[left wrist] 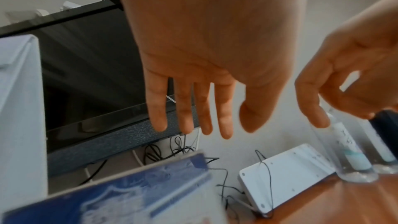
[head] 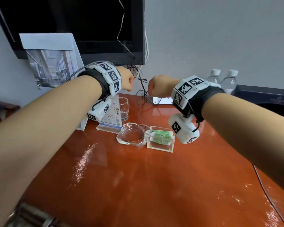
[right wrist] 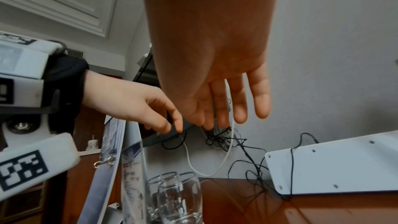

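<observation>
Both arms reach over the orange-brown table (head: pixel 138 177) toward the wall under a black TV (head: pixel 88 30). My left hand (head: pixel 127 79) hovers above a tangle of thin black cables (head: pixel 142 89), and my right hand (head: pixel 158 86) hangs just to its right. In the left wrist view the left hand (left wrist: pixel 224 125) has straight, slightly spread fingers and holds nothing. The right wrist view shows the right hand (right wrist: pixel 228 115) with relaxed, extended fingers, also holding nothing, just above the cable knot (right wrist: pixel 221 137). The two hands are a small gap apart.
Below the hands stand a drinking glass (head: pixel 124 107), an acrylic sign stand (head: pixel 111 115), a glass ashtray (head: pixel 133 134) and a clear box of green packets (head: pixel 161 139). A white device (head: pixel 161 100), two water bottles (head: pixel 220 79) and a dark tray (head: pixel 266 102) line the back right.
</observation>
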`<state>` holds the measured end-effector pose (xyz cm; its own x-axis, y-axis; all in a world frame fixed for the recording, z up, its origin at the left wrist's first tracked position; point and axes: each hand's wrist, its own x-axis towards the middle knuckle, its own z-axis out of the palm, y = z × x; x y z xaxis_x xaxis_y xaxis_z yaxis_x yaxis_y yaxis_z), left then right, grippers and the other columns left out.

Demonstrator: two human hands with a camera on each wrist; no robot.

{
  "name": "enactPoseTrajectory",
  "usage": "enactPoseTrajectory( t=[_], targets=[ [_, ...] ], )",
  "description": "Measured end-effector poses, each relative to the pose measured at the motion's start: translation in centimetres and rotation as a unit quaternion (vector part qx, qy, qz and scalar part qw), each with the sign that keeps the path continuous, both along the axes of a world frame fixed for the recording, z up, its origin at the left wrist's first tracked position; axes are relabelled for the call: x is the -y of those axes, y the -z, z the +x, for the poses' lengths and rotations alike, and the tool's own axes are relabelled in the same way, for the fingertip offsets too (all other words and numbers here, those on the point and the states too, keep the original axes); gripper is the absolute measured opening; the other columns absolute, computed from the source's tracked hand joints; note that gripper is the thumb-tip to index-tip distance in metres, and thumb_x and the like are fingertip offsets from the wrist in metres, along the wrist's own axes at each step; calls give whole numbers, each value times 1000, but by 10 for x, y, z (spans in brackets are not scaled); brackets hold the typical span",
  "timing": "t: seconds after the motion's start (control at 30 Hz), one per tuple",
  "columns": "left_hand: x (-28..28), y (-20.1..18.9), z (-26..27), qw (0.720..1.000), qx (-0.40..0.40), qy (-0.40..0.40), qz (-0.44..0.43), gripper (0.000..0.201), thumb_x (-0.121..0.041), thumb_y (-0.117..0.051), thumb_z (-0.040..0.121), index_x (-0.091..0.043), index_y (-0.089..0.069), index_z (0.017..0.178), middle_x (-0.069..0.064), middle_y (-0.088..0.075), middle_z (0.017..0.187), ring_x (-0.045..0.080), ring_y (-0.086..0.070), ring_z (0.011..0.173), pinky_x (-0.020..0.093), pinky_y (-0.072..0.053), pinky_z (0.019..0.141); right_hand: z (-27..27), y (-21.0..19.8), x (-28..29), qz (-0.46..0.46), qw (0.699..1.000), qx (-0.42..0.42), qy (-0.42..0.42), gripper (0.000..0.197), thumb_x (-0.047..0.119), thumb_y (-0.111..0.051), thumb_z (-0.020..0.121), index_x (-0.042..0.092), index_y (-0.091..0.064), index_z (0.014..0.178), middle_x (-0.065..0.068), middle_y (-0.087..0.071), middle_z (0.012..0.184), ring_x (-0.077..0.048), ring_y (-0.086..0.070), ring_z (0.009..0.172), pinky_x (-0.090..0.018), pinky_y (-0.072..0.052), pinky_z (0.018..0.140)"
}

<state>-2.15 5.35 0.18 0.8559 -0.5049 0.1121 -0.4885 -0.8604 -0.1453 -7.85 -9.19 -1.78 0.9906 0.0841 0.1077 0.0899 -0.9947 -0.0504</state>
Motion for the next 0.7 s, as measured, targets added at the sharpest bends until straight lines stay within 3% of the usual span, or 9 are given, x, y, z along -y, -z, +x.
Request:
enactPoseTrajectory(
  t=[0.07, 0.1, 0.17, 0.23, 0.33, 0.43, 0.53, 0.63, 0.7],
  targets=[
    [-10, 2, 2, 999, -25, 9, 21, 18, -28, -59, 87, -16, -65, 100, -5, -60, 95, 13, -51, 86, 26, -36, 73, 5, 3, -10, -9, 1000, -28, -6, 35, 15, -55, 83, 1, -65, 114, -16, -66, 106, -22, -55, 62, -20, -38, 40],
    [-15, 2, 4, 999, -41, 9, 30, 17, -31, -61, 87, -18, -64, 98, -5, -60, 94, 12, -52, 85, 27, -38, 74, 9, 5, -14, -7, 999, -38, -8, 40, 15, -58, 82, 0, -63, 118, -18, -65, 112, -27, -62, 74, -19, -43, 41],
    [-24, 3, 6, 997, -67, 7, 47, 19, -36, -64, 84, -20, -63, 94, -3, -63, 94, 12, -54, 81, 28, -41, 74, 18, 12, -24, -8, 999, -31, -12, 47, 15, -61, 81, -3, -58, 123, -20, -62, 121, -33, -63, 105, -27, -56, 66],
    [-33, 5, 9, 995, -72, 2, 72, 25, -35, -68, 80, -18, -64, 97, 0, -63, 93, 15, -55, 82, 29, -43, 73, 26, 17, -33, -8, 999, -33, -18, 51, 17, -62, 80, -4, -55, 127, -20, -61, 124, -31, -59, 114, -35, -52, 89],
    [-46, 7, 13, 993, -62, -3, 104, 26, -27, -73, 76, -14, -62, 97, 2, -61, 88, 19, -54, 80, 28, -43, 70, 35, 20, -46, 19, 995, -95, -31, 51, 16, -61, 85, -7, -50, 129, -21, -57, 128, -32, -56, 118, -30, -53, 76],
    [-56, 12, 18, 991, -68, -9, 111, 30, -18, -72, 77, -8, -63, 105, 8, -65, 94, 20, -55, 80, 26, -41, 68, 46, 28, -57, 6, 995, -90, -33, 43, 18, -57, 89, -1, -53, 128, -18, -57, 128, -32, -55, 118, -36, -47, 90],
    [-63, 22, 28, 990, -83, -23, 112, 31, -9, -66, 79, -2, -63, 110, 10, -63, 92, 21, -54, 80, 26, -41, 67, 58, 36, -69, -7, 995, -83, -51, 41, 21, -59, 89, 8, -56, 127, -10, -59, 126, -26, -56, 115, -32, -45, 91],
    [-66, 31, 39, 990, -76, -19, 115, 20, -2, -59, 80, -1, -62, 100, 11, -59, 85, 25, -52, 75, 23, -38, 55, 66, 40, -75, 2, 994, -90, -58, 42, 19, -60, 89, 7, -55, 130, -8, -58, 129, -24, -56, 117, -27, -44, 93],
    [-65, 36, 44, 991, -66, -17, 119, 14, -1, -58, 80, -7, -59, 92, 11, -58, 83, 25, -51, 73, 20, -33, 50, 65, 42, -77, 15, 995, -80, -57, 38, 20, -57, 91, 8, -56, 127, -10, -58, 128, -26, -56, 117, -32, -45, 94]
  ],
)
